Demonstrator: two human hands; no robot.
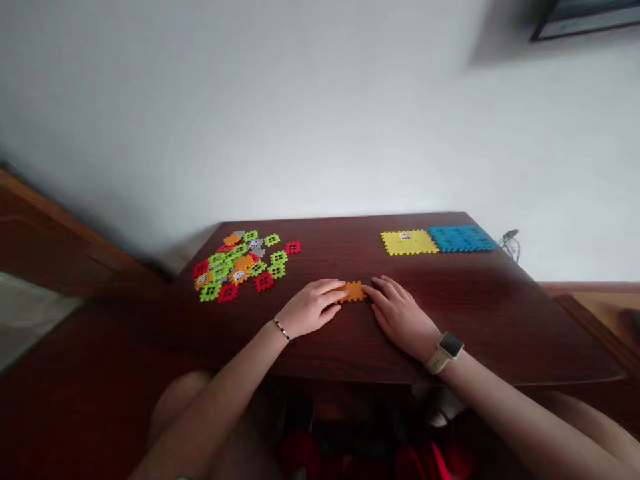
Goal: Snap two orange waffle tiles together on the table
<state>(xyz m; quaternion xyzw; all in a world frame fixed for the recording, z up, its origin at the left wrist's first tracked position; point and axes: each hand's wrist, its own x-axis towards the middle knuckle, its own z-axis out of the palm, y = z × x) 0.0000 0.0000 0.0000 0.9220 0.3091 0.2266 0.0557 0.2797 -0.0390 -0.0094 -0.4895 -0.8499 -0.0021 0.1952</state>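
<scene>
A small orange waffle-style plastic tile (353,291) lies flat on the dark wooden table (345,353), near the middle. My left hand (311,308) presses on its left side, and my right hand (400,317) has its fingertips against its right side. The two hands hold the tile between them and partly hide its edges. A loose pile of green, red, orange and grey tiles (239,267) lies to the left of my left hand. Joined yellow (409,242) and blue (461,238) square panels lie flat towards the far right.
A separate red tile (293,247) lies just right of the pile. A dark cable (510,243) sits beyond the table's far right corner, with a white wall (320,113) behind. A reddish-brown wooden ledge (60,240) runs along the left.
</scene>
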